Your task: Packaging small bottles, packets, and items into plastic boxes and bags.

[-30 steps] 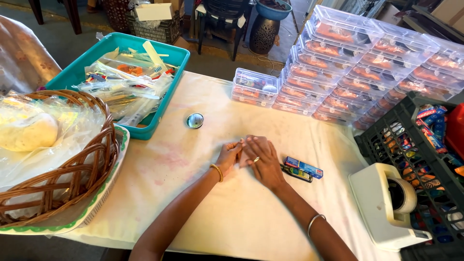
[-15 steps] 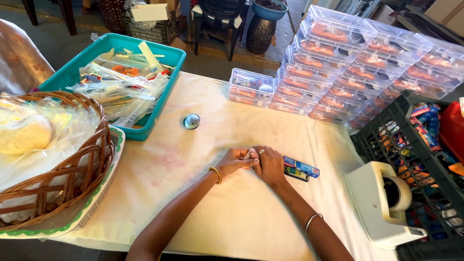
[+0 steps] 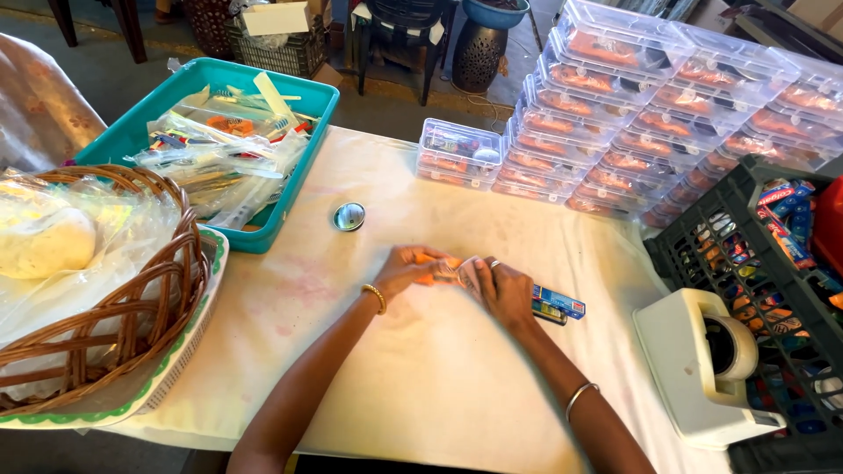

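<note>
My left hand (image 3: 408,266) and my right hand (image 3: 502,289) meet at the middle of the white-covered table (image 3: 421,369), fingers closed together on a small orange item (image 3: 439,266) in a clear wrapper; most of it is hidden. A gold bangle sits on my left wrist, a silver one on my right. Just right of my right hand lie small blue packets (image 3: 557,304) on the cloth. A small round silver tin (image 3: 349,216) rests up and left of my hands.
A teal tray (image 3: 132,132) of clear-wrapped items stands at the back left, a wicker basket (image 3: 114,325) with plastic bags at left. Stacks of clear plastic boxes (image 3: 667,105) fill the back right. A white tape dispenser (image 3: 702,360) and black crate (image 3: 773,263) stand at right.
My hands stay together at the table's middle, fingers shifting slightly on the small wrapped item; the orange item now shows between them. The view has shifted a little.
</note>
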